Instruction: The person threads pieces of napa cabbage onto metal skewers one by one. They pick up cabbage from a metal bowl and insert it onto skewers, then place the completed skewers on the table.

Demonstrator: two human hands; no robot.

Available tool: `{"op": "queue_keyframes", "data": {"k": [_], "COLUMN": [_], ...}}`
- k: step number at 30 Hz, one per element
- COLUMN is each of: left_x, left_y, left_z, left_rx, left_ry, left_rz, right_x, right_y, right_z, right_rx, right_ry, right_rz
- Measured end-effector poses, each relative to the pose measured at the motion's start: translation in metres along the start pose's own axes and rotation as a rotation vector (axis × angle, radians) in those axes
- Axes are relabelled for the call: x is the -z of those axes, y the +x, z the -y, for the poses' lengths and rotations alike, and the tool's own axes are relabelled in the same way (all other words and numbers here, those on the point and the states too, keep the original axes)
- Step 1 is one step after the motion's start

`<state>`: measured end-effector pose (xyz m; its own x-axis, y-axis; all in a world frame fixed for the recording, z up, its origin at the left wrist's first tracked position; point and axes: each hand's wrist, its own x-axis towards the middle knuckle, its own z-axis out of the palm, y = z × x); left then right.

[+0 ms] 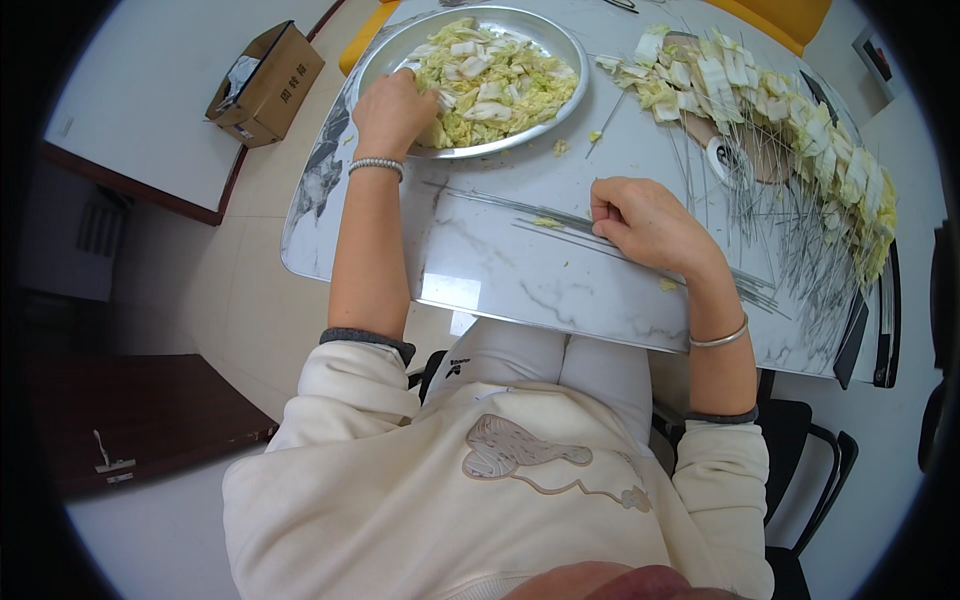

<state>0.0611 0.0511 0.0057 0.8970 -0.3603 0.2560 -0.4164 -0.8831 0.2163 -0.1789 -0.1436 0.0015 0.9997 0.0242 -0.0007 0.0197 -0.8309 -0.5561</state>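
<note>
My left hand [396,109] reaches over the near left rim of a round metal basin [517,141]. Its fingertips are among pieces of chopped napa cabbage [487,82], so I cannot see whether they hold any. On the tabletop, my right hand [649,221] has its thumb and fingers pinched together on a loose bundle of thin metal skewers [525,206]. The bundle runs under this hand and shows again beyond the wrist. To the right lies a large heap of skewered cabbage [810,135], its bare skewer ends pointing towards me.
A marble-patterned table [495,262] holds everything. One separate skewer [607,124] with a cabbage scrap lies between basin and heap. Round wooden boards [705,135] and a white roll [721,159] sit partly under the skewers. A cardboard box [266,86] stands on the floor at left.
</note>
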Motion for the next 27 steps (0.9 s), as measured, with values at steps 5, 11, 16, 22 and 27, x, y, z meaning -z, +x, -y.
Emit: {"op": "queue_keyframes", "data": {"k": [5, 11, 16, 22, 27], "left_x": [-0.016, -0.015, 0.003, -0.006, -0.007], "left_y": [0.016, 0.021, 0.015, 0.014, 0.015], "left_z": [0.021, 0.028, 0.014, 0.019, 0.019], "left_rx": [-0.039, -0.077, -0.002, 0.055, 0.027], "left_ry": [-0.132, -0.458, -0.415, 0.022, -0.078], "left_rz": [-0.039, -0.066, 0.079, 0.169, 0.154], "right_x": [-0.001, -0.004, -0.003, 0.001, 0.001], "right_y": [0.002, 0.003, 0.003, 0.004, 0.004], "right_z": [0.0, -0.003, -0.002, 0.002, 0.005], "right_rx": [0.018, 0.035, 0.049, 0.061, 0.03], "right_ry": [0.037, 0.15, 0.151, 0.096, 0.106], "right_rz": [-0.08, -0.171, -0.234, -0.275, -0.244]}}
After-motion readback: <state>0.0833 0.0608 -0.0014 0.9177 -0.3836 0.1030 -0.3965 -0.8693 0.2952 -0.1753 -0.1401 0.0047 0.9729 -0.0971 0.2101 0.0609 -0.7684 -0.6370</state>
